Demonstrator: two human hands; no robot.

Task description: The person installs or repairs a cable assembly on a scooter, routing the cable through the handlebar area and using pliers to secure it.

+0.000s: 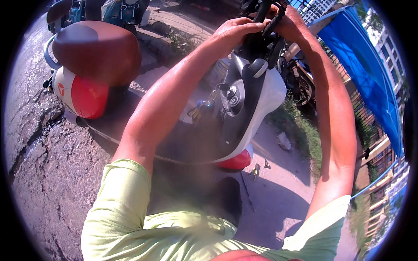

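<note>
Both my arms reach up to the handlebar area of a white, red and black scooter (272, 93). My left hand (238, 32) is at the dark parts of the handlebar (260, 15), its thumb stretched along them and its other fingers partly hidden. Close on the other side, my right hand (292, 24) curls around a black ribbed, cable-like piece (275, 21); some of its fingertips show above. Below the hands is the scooter's dark front panel with a round key lock (234, 99). A bunch of keys (197, 108) dangles beside it.
The scooter's brown seat (98, 52) and red rear cover (89, 98) are to the left, above cracked, wet ground (52, 174). Another blue vehicle (122, 11) stands behind. At right are a parked wheel (302, 87), grass (305, 135), a fence and a blue sheet (361, 56).
</note>
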